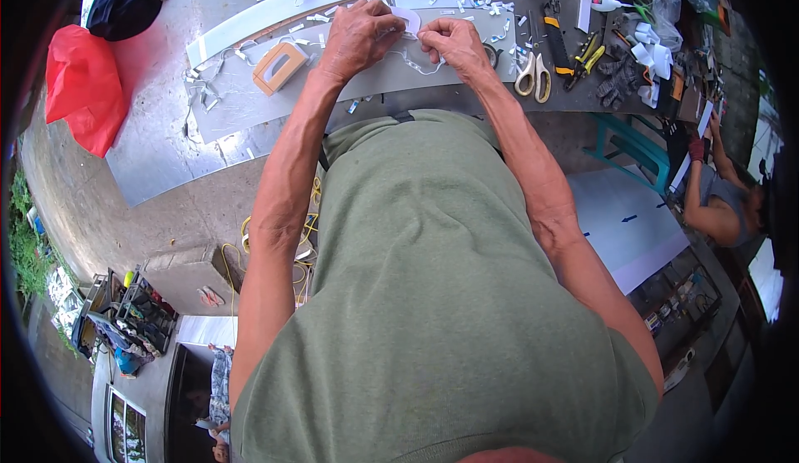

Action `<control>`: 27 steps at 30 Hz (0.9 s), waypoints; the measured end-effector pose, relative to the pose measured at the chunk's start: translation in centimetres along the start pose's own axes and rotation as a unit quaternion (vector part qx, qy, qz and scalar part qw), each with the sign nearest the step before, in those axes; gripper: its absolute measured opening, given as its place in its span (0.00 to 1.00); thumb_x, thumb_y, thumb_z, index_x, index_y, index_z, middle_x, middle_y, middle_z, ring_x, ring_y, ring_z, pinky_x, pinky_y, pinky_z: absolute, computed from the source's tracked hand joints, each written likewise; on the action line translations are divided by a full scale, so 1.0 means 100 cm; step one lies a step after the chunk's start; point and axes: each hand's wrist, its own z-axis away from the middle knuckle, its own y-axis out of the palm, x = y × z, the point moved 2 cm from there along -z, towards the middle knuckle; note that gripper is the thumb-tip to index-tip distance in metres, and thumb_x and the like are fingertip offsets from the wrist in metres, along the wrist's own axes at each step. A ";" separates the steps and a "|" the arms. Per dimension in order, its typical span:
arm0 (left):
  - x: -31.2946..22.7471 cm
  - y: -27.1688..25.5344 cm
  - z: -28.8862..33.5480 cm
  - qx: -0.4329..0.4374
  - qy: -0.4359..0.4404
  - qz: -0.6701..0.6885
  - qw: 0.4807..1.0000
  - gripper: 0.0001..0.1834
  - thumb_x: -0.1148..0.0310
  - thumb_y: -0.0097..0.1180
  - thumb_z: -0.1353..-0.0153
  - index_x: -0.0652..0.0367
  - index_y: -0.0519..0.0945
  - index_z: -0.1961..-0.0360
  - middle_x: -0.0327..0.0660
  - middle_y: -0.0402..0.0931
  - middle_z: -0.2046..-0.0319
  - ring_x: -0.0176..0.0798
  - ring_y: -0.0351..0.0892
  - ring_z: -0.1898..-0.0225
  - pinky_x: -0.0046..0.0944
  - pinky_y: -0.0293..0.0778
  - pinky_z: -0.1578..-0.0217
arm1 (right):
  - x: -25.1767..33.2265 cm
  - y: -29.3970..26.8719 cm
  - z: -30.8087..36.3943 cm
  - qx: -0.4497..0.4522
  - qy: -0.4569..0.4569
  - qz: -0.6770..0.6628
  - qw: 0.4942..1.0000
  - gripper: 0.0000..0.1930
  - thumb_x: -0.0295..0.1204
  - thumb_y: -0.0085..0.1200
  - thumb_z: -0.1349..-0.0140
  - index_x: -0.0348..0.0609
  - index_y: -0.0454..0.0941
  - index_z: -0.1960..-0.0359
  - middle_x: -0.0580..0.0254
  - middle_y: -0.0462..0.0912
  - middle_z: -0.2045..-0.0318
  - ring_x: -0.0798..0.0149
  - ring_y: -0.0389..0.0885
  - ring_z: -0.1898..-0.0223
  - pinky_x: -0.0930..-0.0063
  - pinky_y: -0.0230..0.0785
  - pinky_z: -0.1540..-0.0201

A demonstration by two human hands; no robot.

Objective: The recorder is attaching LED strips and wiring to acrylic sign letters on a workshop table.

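Head view, looking down on a littered workbench: your two hands are facing each other over a grey sheet (pixel 241 107), fingertips turned inward, with a pale rounded piece (pixel 409 19) lying in the narrow gap between them. Your left hand (pixel 356 37) is bending its fingers and thumb against the left margin of that piece and is appearing to touch it; whether it is truly gripping, you cannot tell. Your right hand (pixel 458 44) is bringing thumb and forefinger close together at the piece's lower right edge; what, if anything, is lying between those tips is too small to make out.

Note the governing relation, as judged here: the piece is lying inward of both grips, to the right of your left fingers and up and to the left of your right fingertips, with the left hand seeming the nearer. Its long axis is hard to read, since your fingers are covering part of its outline. A white wire (pixel 409 62) carrying small modules is sagging below this gap, toward your body, its right end rising just under your right hand.

Flanking items: a slotted tan block (pixel 285 72) is resting left of your left wrist; beige-handled scissors (pixel 540 67) are lying to the right of your right hand.
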 end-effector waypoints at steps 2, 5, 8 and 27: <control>0.001 0.001 0.001 0.001 -0.004 -0.001 1.000 0.09 0.68 0.69 0.47 0.46 0.89 0.63 0.35 0.82 0.64 0.41 0.80 0.61 0.42 0.73 0.62 | 0.001 0.001 0.002 -0.010 0.001 0.014 1.000 0.09 0.31 0.62 0.39 0.37 0.85 0.64 0.65 0.84 0.76 0.77 0.76 0.80 0.81 0.63 0.78; -0.001 0.001 0.000 0.007 -0.002 -0.011 1.000 0.09 0.68 0.69 0.47 0.46 0.89 0.63 0.34 0.82 0.64 0.41 0.80 0.61 0.42 0.73 0.61 | -0.007 0.000 -0.002 -0.011 -0.011 -0.003 1.000 0.09 0.31 0.61 0.38 0.37 0.84 0.63 0.66 0.83 0.76 0.77 0.75 0.80 0.82 0.63 0.78; -0.001 0.001 0.000 0.006 -0.004 -0.012 1.000 0.09 0.68 0.69 0.47 0.45 0.89 0.63 0.34 0.81 0.64 0.41 0.80 0.61 0.42 0.73 0.61 | -0.008 -0.001 -0.002 -0.010 -0.010 -0.008 1.000 0.09 0.31 0.61 0.38 0.37 0.84 0.63 0.66 0.83 0.76 0.77 0.75 0.80 0.82 0.63 0.79; -0.003 -0.001 0.000 0.011 -0.010 -0.020 1.000 0.07 0.67 0.69 0.47 0.46 0.89 0.66 0.35 0.83 0.64 0.40 0.81 0.61 0.42 0.72 0.62 | 0.001 -0.001 0.001 -0.013 0.045 -0.049 0.998 0.11 0.32 0.60 0.36 0.36 0.85 0.60 0.59 0.86 0.73 0.76 0.79 0.81 0.80 0.63 0.82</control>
